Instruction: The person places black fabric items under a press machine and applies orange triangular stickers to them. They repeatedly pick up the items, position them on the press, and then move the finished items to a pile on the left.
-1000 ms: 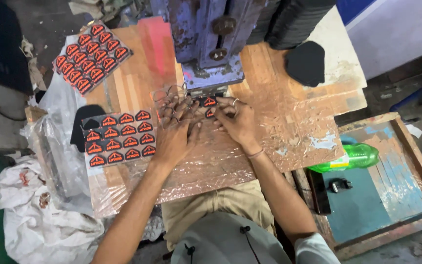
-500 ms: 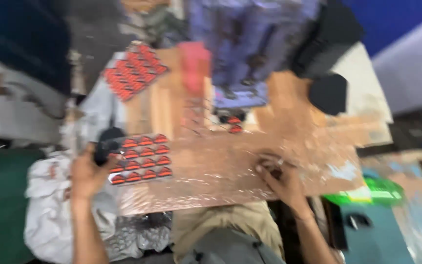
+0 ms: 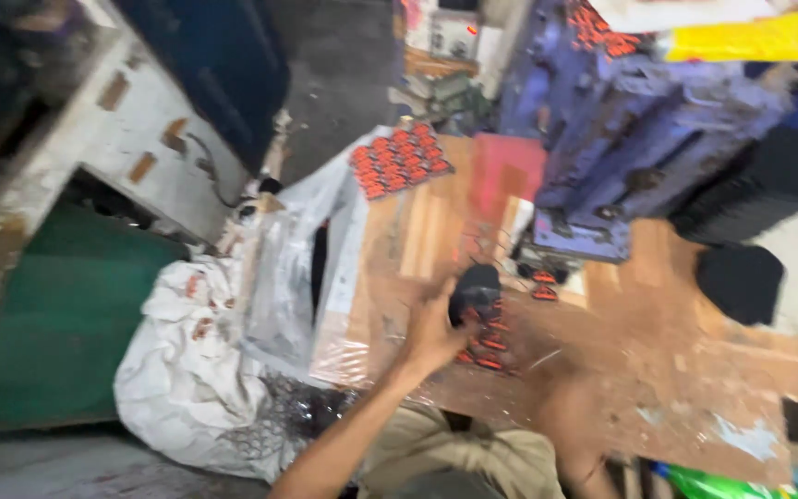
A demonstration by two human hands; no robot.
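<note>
black piece (image 3: 476, 288) in left hand (image 3: 431, 331)

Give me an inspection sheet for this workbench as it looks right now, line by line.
Surface: wooden bench, worn and stained, partly covered with clear plastic film.
Job's things: sheet of red and black patches under the left hand; dark rounded piece at its fingers.
Clutter: second sheet of red patches at the far edge; black pad; green bottle.
Grippers: left hand on the patches; right hand blurred, low on the bench.
Cables: nothing seen.
Surroundings: blue press machine; white sack and clear bags at the left.
</note>
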